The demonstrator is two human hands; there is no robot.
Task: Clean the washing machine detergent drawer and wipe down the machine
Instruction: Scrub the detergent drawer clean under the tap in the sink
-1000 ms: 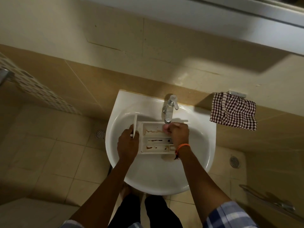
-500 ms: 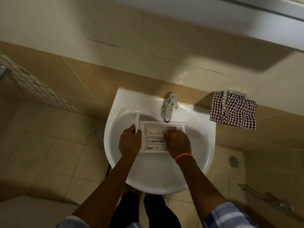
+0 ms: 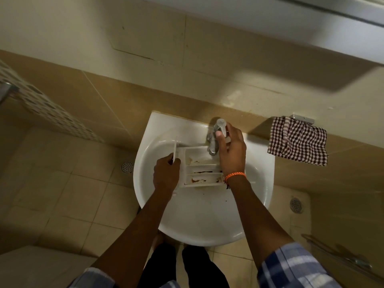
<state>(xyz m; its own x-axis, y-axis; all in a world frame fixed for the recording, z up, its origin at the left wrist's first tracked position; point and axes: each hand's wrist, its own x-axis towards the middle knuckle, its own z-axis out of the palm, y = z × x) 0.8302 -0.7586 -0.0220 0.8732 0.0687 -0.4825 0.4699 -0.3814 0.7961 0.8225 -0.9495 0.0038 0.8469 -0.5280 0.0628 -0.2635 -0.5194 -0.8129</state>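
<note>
Currently the detergent drawer (image 3: 199,167) sits in the white sink (image 3: 203,215), mid-frame, just below the tap (image 3: 216,138). White plastic, three compartments side by side; brown residue streaks in the lower two, pale deposit in the upper one. Front panel stands upright at the drawer's left end.

Left hand (image 3: 166,175) grips that left end, fingers curled round the panel edge. Right hand (image 3: 230,150) is above the drawer's right end, up at the tap: thumb on the lever, fingers wrapped behind it. An orange wristband (image 3: 234,176) crosses the drawer's lower right corner.

Drawer spans the upper half of the bowl; bare basin below it toward the near rim. Checked cloth (image 3: 297,140) hangs on the wall at right, well apart from the sink. Floor drains (image 3: 127,167) on the tiles either side.
</note>
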